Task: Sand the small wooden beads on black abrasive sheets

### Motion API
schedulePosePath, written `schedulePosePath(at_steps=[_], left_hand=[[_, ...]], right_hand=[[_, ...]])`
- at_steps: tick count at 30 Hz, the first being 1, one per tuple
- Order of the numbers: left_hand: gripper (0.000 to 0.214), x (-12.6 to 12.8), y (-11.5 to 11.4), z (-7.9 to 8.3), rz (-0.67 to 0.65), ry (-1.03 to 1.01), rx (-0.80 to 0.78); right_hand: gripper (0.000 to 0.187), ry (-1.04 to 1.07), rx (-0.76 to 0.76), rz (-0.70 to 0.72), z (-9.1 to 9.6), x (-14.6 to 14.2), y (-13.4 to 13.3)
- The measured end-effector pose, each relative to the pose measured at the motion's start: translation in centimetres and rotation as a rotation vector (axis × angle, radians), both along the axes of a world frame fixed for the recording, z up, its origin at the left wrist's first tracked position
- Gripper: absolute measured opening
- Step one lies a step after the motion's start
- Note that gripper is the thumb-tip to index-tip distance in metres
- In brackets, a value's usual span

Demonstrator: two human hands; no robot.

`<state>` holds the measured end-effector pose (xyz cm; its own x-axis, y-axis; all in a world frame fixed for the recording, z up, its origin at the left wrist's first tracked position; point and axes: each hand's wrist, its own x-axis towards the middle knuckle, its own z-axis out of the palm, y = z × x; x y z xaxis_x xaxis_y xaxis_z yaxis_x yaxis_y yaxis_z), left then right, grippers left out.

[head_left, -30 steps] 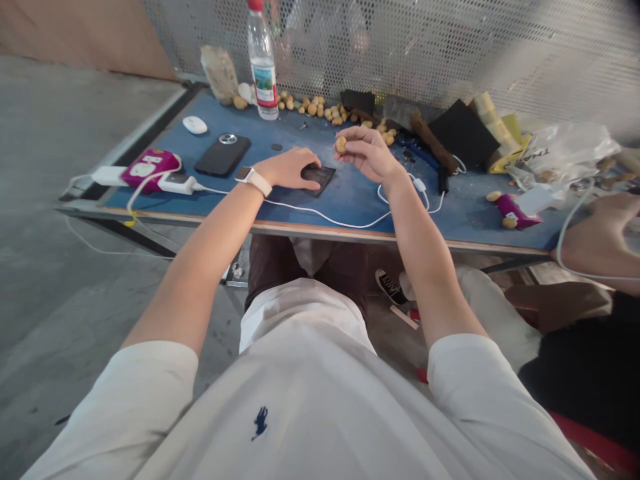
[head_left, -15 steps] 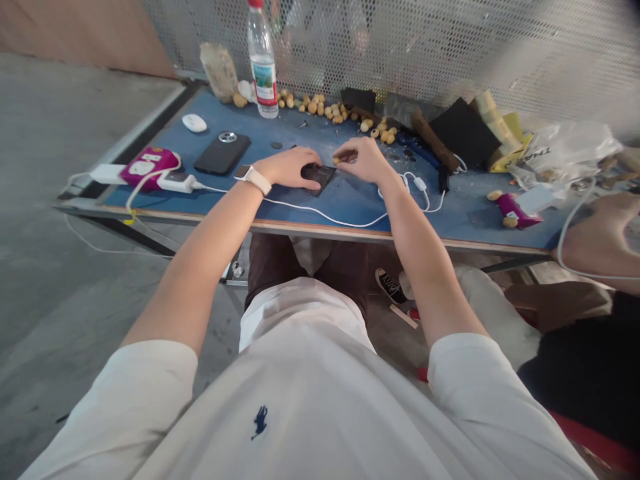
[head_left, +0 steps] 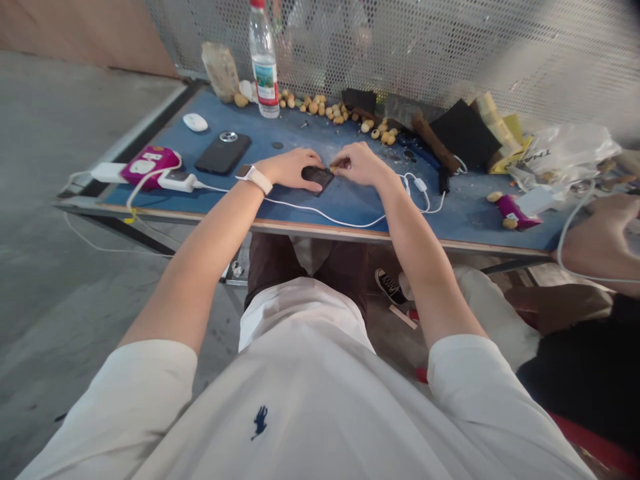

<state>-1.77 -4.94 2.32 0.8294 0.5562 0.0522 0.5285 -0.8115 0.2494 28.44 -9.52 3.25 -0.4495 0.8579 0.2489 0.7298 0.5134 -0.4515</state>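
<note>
My left hand [head_left: 293, 167], with a white watch on its wrist, lies fingers down on a small black pad [head_left: 318, 177] on the blue table [head_left: 345, 200]. My right hand [head_left: 361, 164] is pinched shut on a small tan bead [head_left: 334, 165] and presses it against the pad's right edge, next to the left fingertips. A row of more tan beads [head_left: 320, 107] lies at the back of the table.
A water bottle [head_left: 263, 63] stands at the back. A black phone [head_left: 223, 153], a white case [head_left: 195, 123], a pink box [head_left: 149, 164] with chargers and a white cable [head_left: 325, 215] lie left and front. Black foam, tape and bags crowd the right, where another person's hand [head_left: 600, 243] holds a cable.
My right hand came down from above the table with the bead and moved left to the black pad. The left hand stayed on the pad.
</note>
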Motion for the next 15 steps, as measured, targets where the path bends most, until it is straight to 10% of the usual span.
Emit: schedulePosePath(at_steps=[15], left_hand=[[0.098,-0.04,0.5,-0.36,-0.018,-0.013,0.035]], right_hand=[[0.029,0.007,-0.036,0.059,0.14,-0.73,-0.67]])
